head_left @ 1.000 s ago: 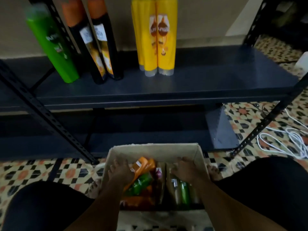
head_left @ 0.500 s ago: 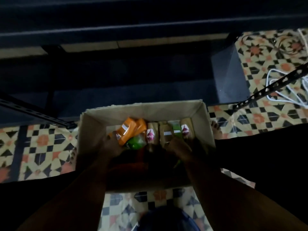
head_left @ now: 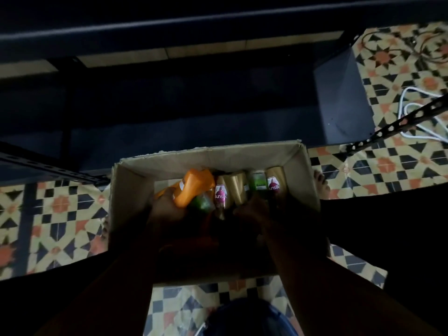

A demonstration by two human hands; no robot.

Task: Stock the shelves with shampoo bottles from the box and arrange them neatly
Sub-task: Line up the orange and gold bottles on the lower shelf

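Left hand [head_left: 167, 209] shifted onto orange bottle [head_left: 194, 187] | right hand [head_left: 254, 209] fingers unclear

Orange bottle [head_left: 194, 187]; gold bottle [head_left: 234, 187]; green bottle [head_left: 258, 181]; brown box [head_left: 300, 170]; cream-orange-black patterned floor [head_left: 400, 73]; dark shelf [head_left: 169, 32].

- The open-topped brown cardboard box [head_left: 300, 175] leaves bare floor along its left wall.
- Orange, gold and green plastic shampoo bottles [head_left: 232, 187] crowd its far middle and right.
- The dark metal shelf frame [head_left: 169, 32] stands behind.
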